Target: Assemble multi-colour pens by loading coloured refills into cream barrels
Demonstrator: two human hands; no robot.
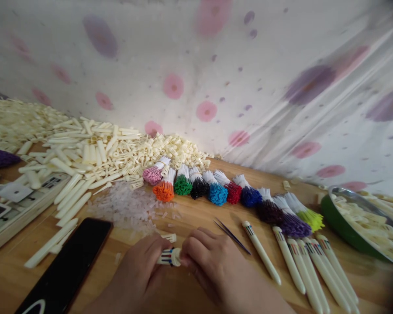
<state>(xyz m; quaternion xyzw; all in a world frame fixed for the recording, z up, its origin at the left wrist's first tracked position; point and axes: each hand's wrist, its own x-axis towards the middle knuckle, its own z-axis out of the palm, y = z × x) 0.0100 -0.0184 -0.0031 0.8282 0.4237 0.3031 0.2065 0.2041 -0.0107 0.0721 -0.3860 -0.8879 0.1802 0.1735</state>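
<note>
Both my hands meet low in the middle of the wooden table (196,213). My left hand (140,266) and my right hand (206,257) are closed around a short cream pen part (169,256) with coloured slider marks, one at each end. A small cream ribbed piece (169,237) lies just above them. Thin dark tweezers (232,235) rest right of my right hand. Several assembled cream multicolour pens (301,266) lie in a row to the right.
Bundles of coloured refills (216,192) line the middle. Heaps of cream barrels and clips (94,150) fill the left and back, with clear bits (127,207) in front. A black phone (70,266) lies at lower left, a green bowl (343,226) of parts at right.
</note>
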